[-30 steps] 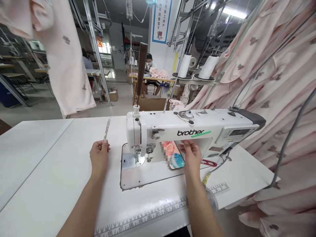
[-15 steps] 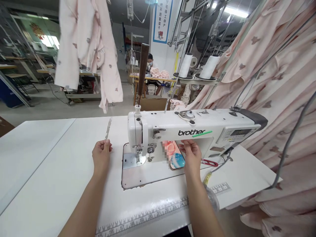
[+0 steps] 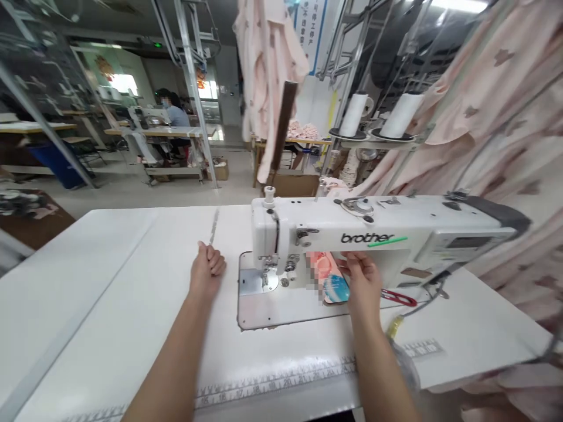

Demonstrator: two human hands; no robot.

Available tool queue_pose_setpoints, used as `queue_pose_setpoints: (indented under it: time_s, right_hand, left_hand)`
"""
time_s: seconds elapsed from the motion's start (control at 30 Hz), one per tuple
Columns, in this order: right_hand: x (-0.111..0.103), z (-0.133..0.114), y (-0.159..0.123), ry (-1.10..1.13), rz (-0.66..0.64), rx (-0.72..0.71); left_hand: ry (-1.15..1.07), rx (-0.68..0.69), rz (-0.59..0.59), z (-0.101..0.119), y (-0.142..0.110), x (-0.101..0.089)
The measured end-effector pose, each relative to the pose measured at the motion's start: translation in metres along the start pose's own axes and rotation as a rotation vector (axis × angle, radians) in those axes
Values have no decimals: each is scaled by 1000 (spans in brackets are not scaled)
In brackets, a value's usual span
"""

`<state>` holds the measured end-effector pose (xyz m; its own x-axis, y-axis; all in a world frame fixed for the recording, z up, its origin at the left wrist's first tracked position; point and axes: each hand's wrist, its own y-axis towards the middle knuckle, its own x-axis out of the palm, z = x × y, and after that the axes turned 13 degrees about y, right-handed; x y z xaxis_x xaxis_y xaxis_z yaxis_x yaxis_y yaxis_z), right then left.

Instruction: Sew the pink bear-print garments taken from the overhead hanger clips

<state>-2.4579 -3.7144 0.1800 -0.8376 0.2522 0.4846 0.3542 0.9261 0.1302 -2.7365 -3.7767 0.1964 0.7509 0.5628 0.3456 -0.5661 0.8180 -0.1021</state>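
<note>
My left hand [image 3: 207, 268] is closed with its fingers curled in, just above the white table to the left of the sewing machine [image 3: 373, 234]. It is nearest to a thin ruler strip [image 3: 214, 225] on the tabletop; anything inside the fist is hidden. Under the machine's arm, my right hand [image 3: 363, 275] has its fingertips drawn together beside the right edge of a phone [image 3: 336, 287]. Whatever they pinch, if anything, is too small to make out. The machine's needle area [image 3: 270, 278] is lit, with no fabric under it.
Red-handled thread snips [image 3: 399, 298] lie right of my right hand. A printed ruler [image 3: 281, 382] runs along the table's front. Thread cones [image 3: 353, 115] stand behind the machine, pink garments [image 3: 505, 88] hang at the right, and another pink garment [image 3: 270, 64] hangs ahead. A person [image 3: 176, 114] sits farther back.
The view has swung left, so the machine and both hands appear farther right. The hanging garment ahead has shifted right against the background. My left fingers look more tightly curled; my right hand stays by the phone.
</note>
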Motion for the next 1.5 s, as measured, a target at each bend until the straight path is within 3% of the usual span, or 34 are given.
queue_pose_setpoints:
  time_s: [0.43,1.0,1.23,1.37,1.5]
  right_hand:
    - [3,-3,-7,28,52,34]
    - [0,3,-5,-20,26,29]
    - [0,10,-11,-671,-197,-235]
    - [2,14,-15,-1094,-332,-262]
    - [9,11,-19,-1142,-349,-253]
  left_hand:
    - [-479,-79,-166,-3,-1,-16]
    - [-566,-77,-184,-4,1,-18]
    - [-534,-80,-180,-3,0,-16]
    - [-518,-89,-189,0,-1,-15]
    - [-493,-100,-205,3,1,-15]
